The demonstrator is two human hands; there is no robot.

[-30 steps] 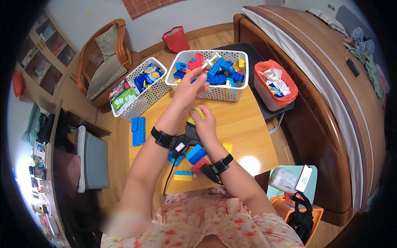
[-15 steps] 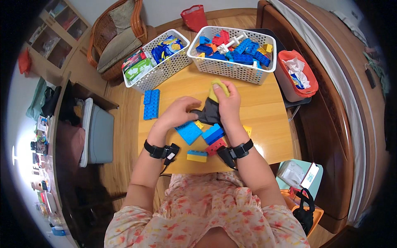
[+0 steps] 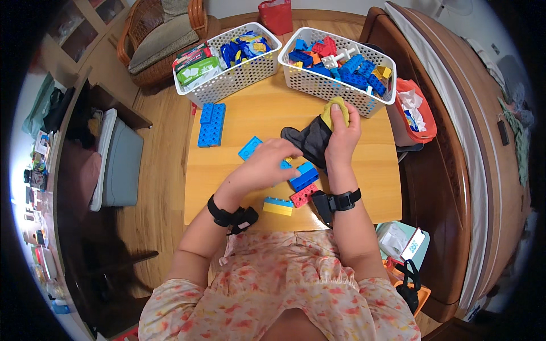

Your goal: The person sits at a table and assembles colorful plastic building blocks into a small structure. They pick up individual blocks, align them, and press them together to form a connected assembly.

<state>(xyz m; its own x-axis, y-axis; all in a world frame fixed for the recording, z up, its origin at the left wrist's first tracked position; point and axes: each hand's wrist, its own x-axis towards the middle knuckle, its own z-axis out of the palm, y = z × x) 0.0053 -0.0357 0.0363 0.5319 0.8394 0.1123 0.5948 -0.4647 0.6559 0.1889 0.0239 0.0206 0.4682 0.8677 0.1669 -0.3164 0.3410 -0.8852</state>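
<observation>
My right hand (image 3: pixel 344 133) grips a soft black-and-yellow cloth (image 3: pixel 311 139), pinching its yellow end; the black part hangs down to the left. My left hand (image 3: pixel 267 162) is over the building bricks, thumb and fingers apart, nothing visibly held. Beneath it a light-blue plate brick (image 3: pixel 249 149) is partly hidden, and a bit of yellow shows by the fingers. Just right of the fingertips sits a stack of blue bricks (image 3: pixel 304 177). A red brick (image 3: pixel 305 195) touches that area's near side. Nearer me lies a blue-and-yellow brick pair (image 3: pixel 278 206).
Joined blue bricks (image 3: pixel 210 128) lie at the table's left. Along the far edge stand two white perforated baskets, one with packets (image 3: pixel 236 79), the other with bricks (image 3: pixel 335 88). A lined bin (image 3: pixel 433 128) stands off the right edge. Both wrists wear black strapped devices.
The cloth, in my right hand, has moved right relative to the bricks. My left hand has left the cloth's side and come down over the bricks. The view has shifted slightly.
</observation>
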